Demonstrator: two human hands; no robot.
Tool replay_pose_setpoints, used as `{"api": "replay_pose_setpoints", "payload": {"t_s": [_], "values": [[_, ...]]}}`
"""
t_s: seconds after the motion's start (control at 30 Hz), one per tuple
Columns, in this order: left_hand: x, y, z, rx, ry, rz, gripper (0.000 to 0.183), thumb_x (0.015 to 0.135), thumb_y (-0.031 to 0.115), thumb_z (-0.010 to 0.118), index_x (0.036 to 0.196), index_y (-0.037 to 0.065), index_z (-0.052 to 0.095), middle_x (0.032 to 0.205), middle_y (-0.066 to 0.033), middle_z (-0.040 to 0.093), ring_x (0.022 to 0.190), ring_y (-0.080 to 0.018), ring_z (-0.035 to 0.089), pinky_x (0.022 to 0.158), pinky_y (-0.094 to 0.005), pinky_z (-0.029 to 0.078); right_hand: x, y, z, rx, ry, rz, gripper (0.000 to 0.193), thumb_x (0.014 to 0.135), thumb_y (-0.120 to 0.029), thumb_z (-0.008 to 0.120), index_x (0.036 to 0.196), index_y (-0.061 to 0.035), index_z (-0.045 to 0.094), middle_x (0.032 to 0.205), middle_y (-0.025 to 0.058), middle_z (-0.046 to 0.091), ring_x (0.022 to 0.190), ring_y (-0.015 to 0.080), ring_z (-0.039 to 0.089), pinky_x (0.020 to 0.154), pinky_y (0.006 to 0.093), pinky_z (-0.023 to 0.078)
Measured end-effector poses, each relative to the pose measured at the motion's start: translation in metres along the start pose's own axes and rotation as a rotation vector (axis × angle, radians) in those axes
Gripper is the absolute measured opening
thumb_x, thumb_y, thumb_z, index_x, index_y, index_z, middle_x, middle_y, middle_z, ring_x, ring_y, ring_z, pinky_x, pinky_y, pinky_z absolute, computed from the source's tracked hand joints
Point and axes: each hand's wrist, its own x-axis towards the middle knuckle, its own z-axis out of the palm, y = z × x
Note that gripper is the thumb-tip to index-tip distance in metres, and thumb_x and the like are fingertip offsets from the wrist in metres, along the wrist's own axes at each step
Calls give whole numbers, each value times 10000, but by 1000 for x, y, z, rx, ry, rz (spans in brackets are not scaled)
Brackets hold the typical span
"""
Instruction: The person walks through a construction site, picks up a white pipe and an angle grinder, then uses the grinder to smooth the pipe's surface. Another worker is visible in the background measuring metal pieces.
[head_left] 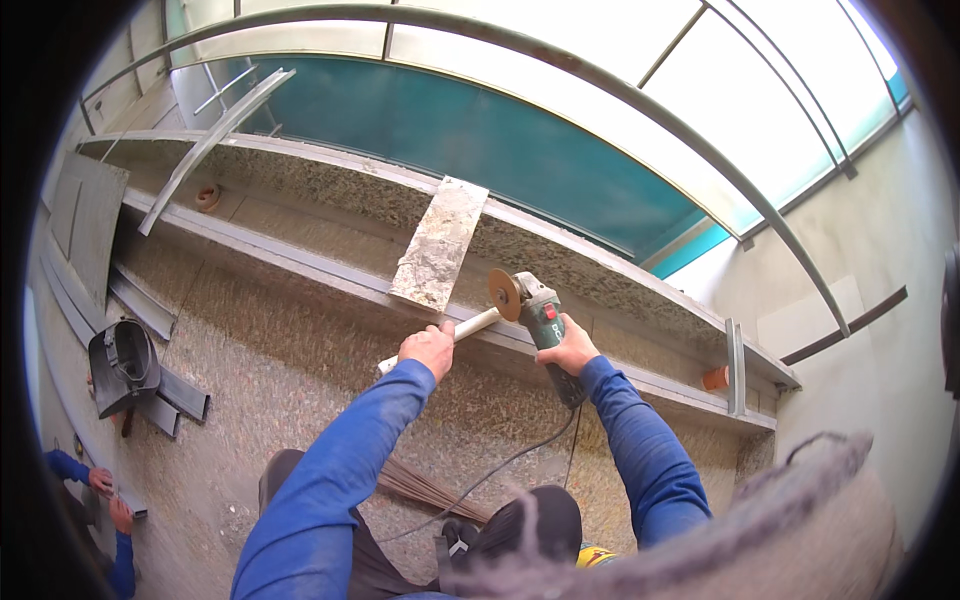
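Note:
My left hand [428, 350] is closed around a cream-white tube [476, 325], whose far end sticks out to the right and whose near end shows at left. My right hand [570, 348] grips the dark green body of an angle grinder [545, 318], thumb across the top. The grinder's round brown disc [504, 294] stands right at the tube's far end; whether they touch I cannot tell. A dark power cord [500, 466] runs from the grinder down between my knees. Just beyond the tube, a stained pale board [440, 243] lies across the long trough [330, 268].
A metal rail [600, 65] curves overhead. A long metal profile [215, 145] leans on the trough at left. A welding helmet [124, 366] and metal channels [145, 303] lie on the left floor. Another person's hands [112, 498] hold a metal piece there. Thin rods [425, 487] lie by my legs.

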Motion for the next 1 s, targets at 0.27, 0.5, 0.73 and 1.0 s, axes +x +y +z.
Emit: {"api": "replay_pose_setpoints", "payload": {"t_s": [0.27,0.5,0.73,1.0], "values": [[2,-1,0,5,-13,10,180,1011,194,478,1123,59,515,932,-176,680,836,-348,742,710,-470,605,8,2,7,-6,7,-36,960,560,-326,859,1350,63,480,1168,260,670,1122,378,654,972,402,512],[-1,1,-7,-3,-10,5,166,1001,162,484,1129,60,516,947,-174,685,848,-339,744,731,-462,607,9,-1,6,-29,22,-34,913,557,-330,863,1308,55,513,1141,254,681,1099,381,664,951,409,519],[1,-1,-6,0,-11,7,161,995,149,487,1131,68,518,960,-176,688,861,-334,744,733,-449,608,10,3,6,-14,4,-44,876,555,-328,867,1273,40,526,1142,250,679,1101,377,662,953,406,514],[0,1,-2,21,27,9,167,992,144,490,1137,68,522,947,-167,676,861,-332,742,724,-444,609,8,2,4,-4,-11,-18,859,556,-322,864,1263,34,531,1122,238,680,1077,366,666,950,399,515]]}}
